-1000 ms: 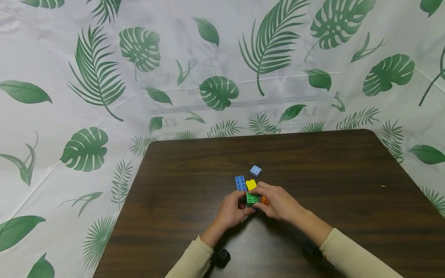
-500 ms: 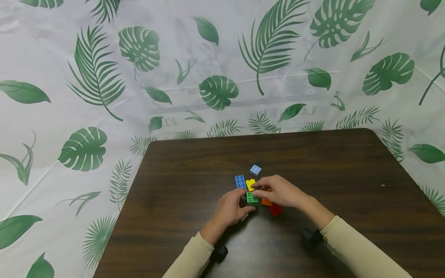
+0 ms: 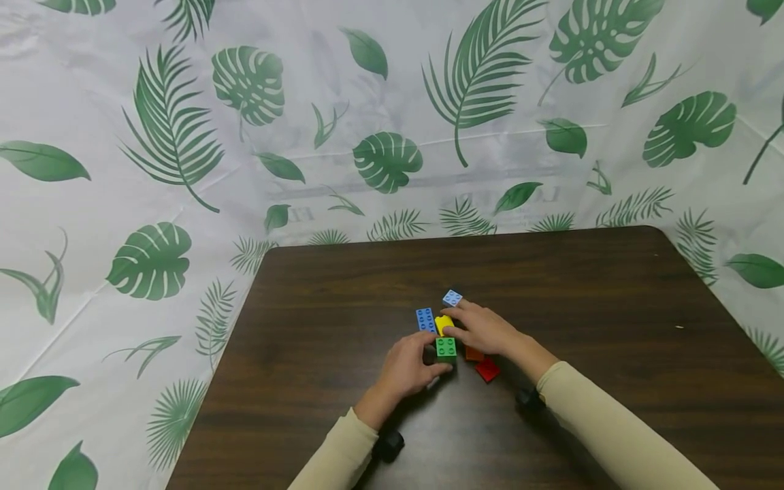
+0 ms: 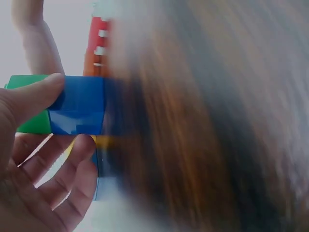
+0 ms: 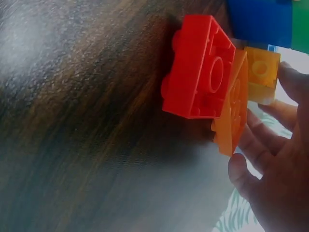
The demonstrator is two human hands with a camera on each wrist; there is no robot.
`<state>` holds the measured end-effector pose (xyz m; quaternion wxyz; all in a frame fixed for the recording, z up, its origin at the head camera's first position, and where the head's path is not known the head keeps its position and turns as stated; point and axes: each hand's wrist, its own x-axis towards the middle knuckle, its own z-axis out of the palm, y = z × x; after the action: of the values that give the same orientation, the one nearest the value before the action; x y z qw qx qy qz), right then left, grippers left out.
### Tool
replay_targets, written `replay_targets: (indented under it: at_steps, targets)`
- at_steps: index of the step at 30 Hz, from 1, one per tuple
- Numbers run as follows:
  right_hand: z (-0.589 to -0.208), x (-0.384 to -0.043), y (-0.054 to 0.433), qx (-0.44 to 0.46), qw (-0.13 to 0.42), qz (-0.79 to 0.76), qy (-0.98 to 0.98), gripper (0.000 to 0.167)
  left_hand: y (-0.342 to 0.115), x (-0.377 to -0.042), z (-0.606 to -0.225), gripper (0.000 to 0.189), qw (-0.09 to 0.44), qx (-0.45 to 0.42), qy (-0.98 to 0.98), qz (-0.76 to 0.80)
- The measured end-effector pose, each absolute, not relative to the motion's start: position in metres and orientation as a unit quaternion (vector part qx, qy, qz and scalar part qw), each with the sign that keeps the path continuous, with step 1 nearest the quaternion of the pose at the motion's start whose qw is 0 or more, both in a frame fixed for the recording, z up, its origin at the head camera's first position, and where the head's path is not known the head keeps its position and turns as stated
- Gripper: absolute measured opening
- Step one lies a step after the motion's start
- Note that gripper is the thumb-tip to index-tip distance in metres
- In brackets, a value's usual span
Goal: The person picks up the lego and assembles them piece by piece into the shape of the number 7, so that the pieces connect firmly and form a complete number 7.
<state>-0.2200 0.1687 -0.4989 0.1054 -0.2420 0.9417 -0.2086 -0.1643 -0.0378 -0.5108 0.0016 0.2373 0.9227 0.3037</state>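
Observation:
My left hand (image 3: 404,371) grips a stack of two toy bricks, a green brick (image 3: 446,347) on top of a blue brick (image 4: 77,108). Its thumb lies across the seam and the fingertips press the opposite side. Just beyond, my right hand (image 3: 486,330) pinches a yellow brick (image 3: 444,325) between thumb and fingers. That yellow brick (image 5: 262,67) shows its hollow underside in the right wrist view. Under the right hand are an orange brick (image 5: 234,108) and a red brick (image 5: 195,72), both lying on their sides.
A long blue brick (image 3: 425,318) lies left of the yellow one, and a light blue brick (image 3: 452,297) lies farther back. Everything is on a dark wooden table (image 3: 318,306). Behind it hangs a white leaf-print cloth (image 3: 318,75).
My right hand has left the green brick and moved away from me to the yellow brick, uncovering the orange and red bricks. The left hand has kept its grip on the stack.

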Motion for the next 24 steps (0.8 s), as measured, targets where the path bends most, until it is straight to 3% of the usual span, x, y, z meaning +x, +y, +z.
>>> replay_targets:
  at_steps: [8,19,24]
  targets:
    - [-0.499,-0.219,0.169,-0.211,0.105,-0.22,0.947,0.052,-0.04,-0.165,-0.509,0.057,0.045,0.225,0.91,0.346]
    - [-0.493,-0.214,0.178,-0.22,0.067,-0.284,0.931,0.03,-0.037,-0.166,-0.507,0.04,0.001,0.255,0.869,0.425]
    - [-0.483,-0.209,0.182,-0.202,0.033,-0.342,0.917,0.029,-0.036,-0.167,-0.508,0.037,-0.006,0.253,0.873,0.417]
